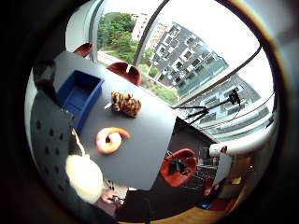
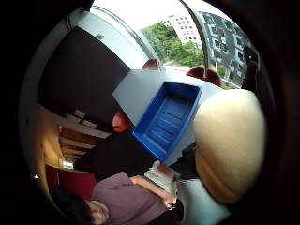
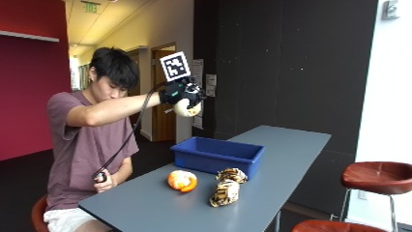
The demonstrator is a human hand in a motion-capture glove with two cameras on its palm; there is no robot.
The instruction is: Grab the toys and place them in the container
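The right hand point(image 3: 179, 92) is raised high above the table point(image 3: 283, 145), fingers curled around a cream-coloured round toy point(image 3: 187, 108). The toy sits beneath the fingers, against the palm, and fills much of the thumb-side palm view point(image 2: 229, 145). The hand and toy are above the blue container point(image 3: 217, 155), slightly toward its near-left edge. The container stands open on the grey table. Two further toys lie on the table just beside the container: an orange toy point(image 3: 182, 181) and a tiger-striped plush toy point(image 3: 227, 186), near each other but apart.
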